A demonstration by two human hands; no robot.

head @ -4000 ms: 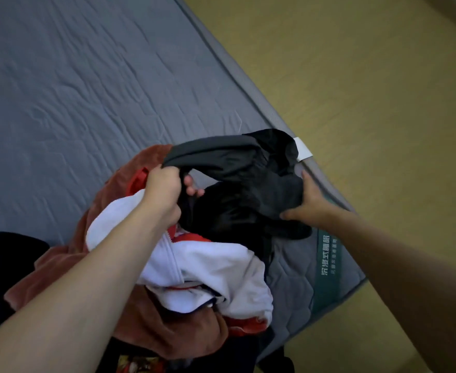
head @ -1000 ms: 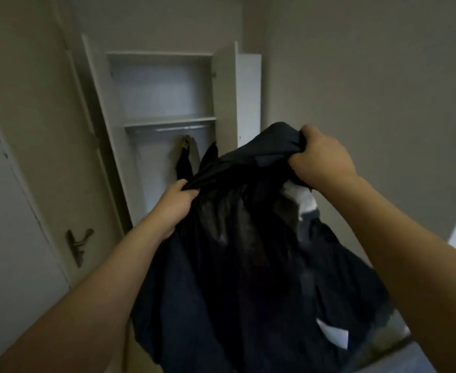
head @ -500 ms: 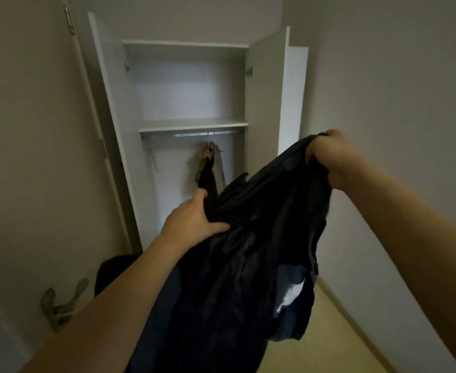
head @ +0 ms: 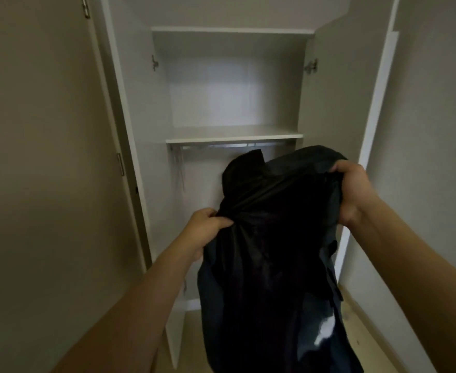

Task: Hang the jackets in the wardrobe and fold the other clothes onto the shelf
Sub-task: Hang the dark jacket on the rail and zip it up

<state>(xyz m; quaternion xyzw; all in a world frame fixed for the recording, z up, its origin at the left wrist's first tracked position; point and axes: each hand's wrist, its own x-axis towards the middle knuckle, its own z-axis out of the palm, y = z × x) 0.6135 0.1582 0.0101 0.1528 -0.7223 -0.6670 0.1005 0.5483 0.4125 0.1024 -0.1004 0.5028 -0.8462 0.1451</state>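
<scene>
- Head view: the person stands facing the open wardrobe, both hands raised and clenched on a dark jacket. The left hand bunches the fabric at about 9 o'clock of the garment; the right hand grips its upper edge at about 2 o'clock.
- The jacket hangs in the air between the hands, in front of the wardrobe's lower opening and below the shelf. Its lower part droops toward 6 o'clock, close to the floor.
- The rail sits just under the shelf, at 12 o'clock from the jacket. The jacket itself blocks the view of whatever hangs there, so a hanger would likely have to be found by feel, and a reach could miss.
- Both hands are busy. Freeing one to take a hanger would leave the slick-looking fabric on a single bunched grip, and it could slide out and drop.
- The garment is crumpled, with collar and shoulders hard to tell apart; threading a hanger now risks a crooked hang or a sleeve caught inside.
- The right door stands near the right hand at 1 o'clock; a wide swing could knock it.
- The trailing hem might be trodden on or drag along the floor.
</scene>
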